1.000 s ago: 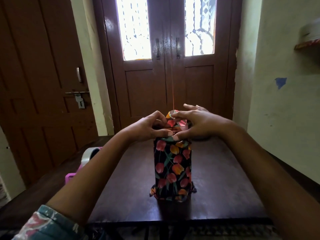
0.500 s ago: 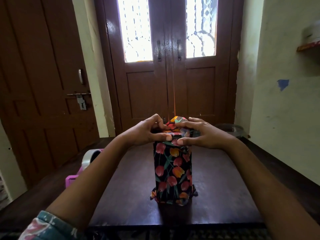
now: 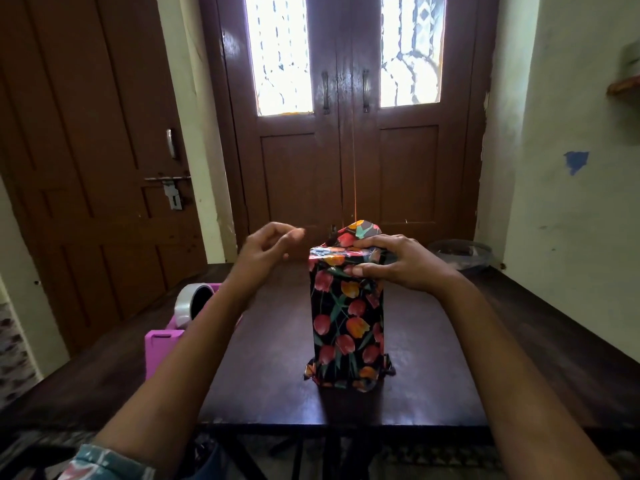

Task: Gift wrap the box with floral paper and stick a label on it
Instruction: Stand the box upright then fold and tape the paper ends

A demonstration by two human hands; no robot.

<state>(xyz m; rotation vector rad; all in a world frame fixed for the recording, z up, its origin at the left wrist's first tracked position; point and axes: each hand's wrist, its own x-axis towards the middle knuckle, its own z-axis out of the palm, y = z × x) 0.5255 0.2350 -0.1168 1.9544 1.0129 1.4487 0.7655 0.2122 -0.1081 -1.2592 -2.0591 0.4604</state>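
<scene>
A tall box [image 3: 348, 320] wrapped in black floral paper stands upright in the middle of the dark wooden table [image 3: 273, 375]. Loose paper flares out at its base, and a folded flap sticks up behind its top. My right hand [image 3: 398, 263] grips the top of the box, fingers laid over the folded paper and thumb against the front face. My left hand [image 3: 268, 249] hovers in the air just left of the box top, apart from it, fingers loosely curled and blurred, holding nothing I can see.
A pink tape dispenser [image 3: 166, 344] with a roll of clear tape [image 3: 192, 303] sits at the table's left edge, under my left forearm. A glass bowl [image 3: 460, 254] stands at the far right corner. Brown doors stand behind the table and a wall runs along the right.
My left hand has let go of the box top and drawn back to the left. My right hand stays on the folded paper at the top.
</scene>
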